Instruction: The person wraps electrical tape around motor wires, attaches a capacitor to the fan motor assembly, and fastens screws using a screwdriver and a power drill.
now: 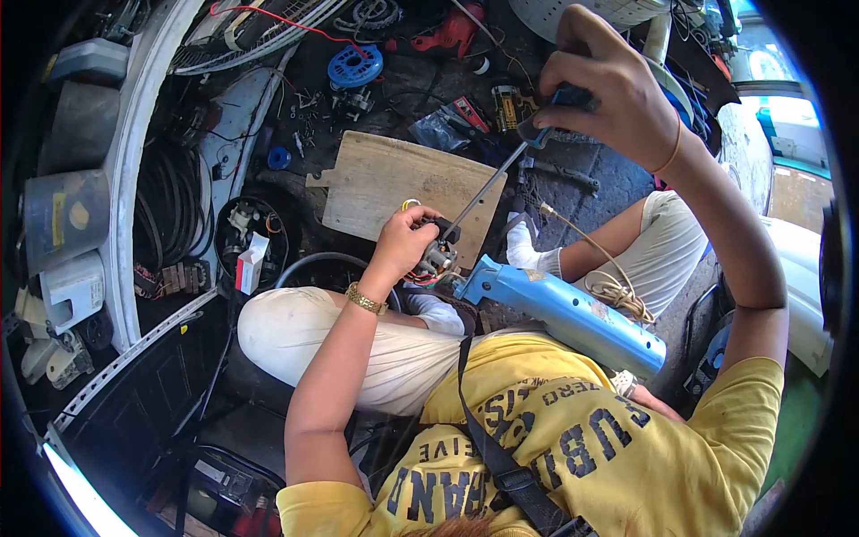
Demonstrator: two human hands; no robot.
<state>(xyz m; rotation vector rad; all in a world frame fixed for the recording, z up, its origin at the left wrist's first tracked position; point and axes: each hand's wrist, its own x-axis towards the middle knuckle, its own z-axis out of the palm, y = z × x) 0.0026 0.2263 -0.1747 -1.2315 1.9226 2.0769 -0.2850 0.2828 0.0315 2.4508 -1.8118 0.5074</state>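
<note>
My right hand is raised and closed round the handle of a screwdriver. The long shaft slants down to the left, its tip at a small motor assembly with a dark top and coloured wires. Fingers of my left hand pinch that assembly from the left, over the near edge of a wooden board. A blue metal housing lies across my lap, its narrow end close to the assembly. The exact contact at the screwdriver's tip is too small to make out.
A coiled tan cord rests by my right leg. Beyond the board lie a blue spool, a red power tool, a yellow-black tool and loose screws. A bowl of parts and a small box stand left.
</note>
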